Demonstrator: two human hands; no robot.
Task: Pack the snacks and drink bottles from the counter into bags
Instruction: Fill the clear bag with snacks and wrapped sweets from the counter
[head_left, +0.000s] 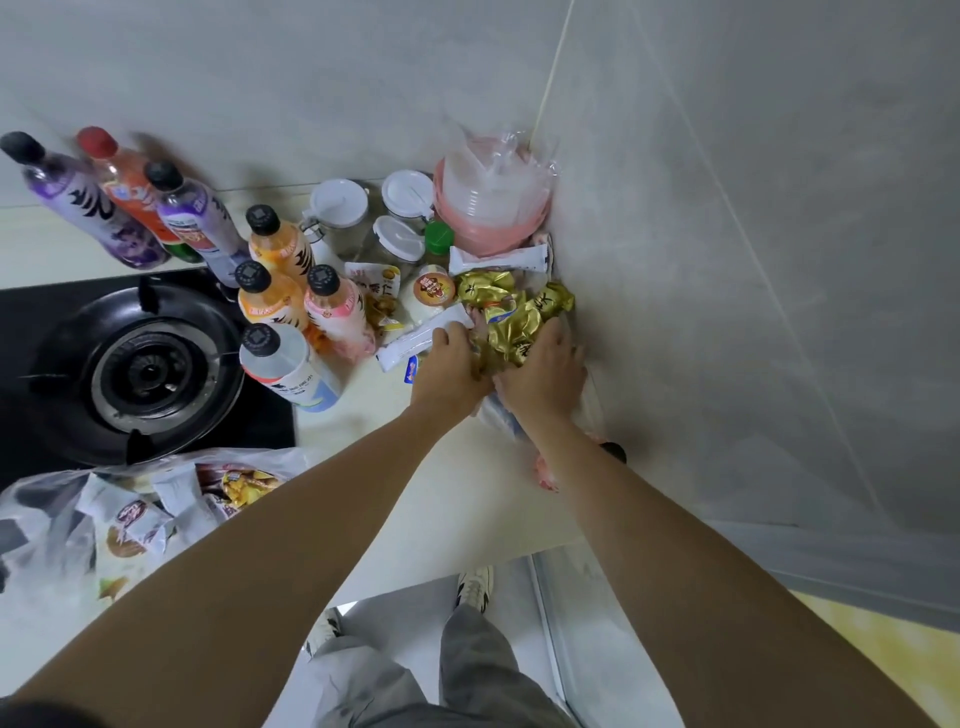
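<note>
a home kitchen: gas burner (148, 371) left of the hands, tiled wall (727, 208), storage jars (340, 213) beyond them.

You work under soft, even indoor light; shadows on the counter (374, 441) stay faint. Wide-angle distortion bends the walls and leans the bottles (119, 202) at its far left edge, which are smeared by motion blur.

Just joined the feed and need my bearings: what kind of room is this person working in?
Most likely a home kitchen. A gas burner is set into the counter, storage jars with white lids stand against the tiled wall, and drink bottles and snacks crowd the corner.
</note>
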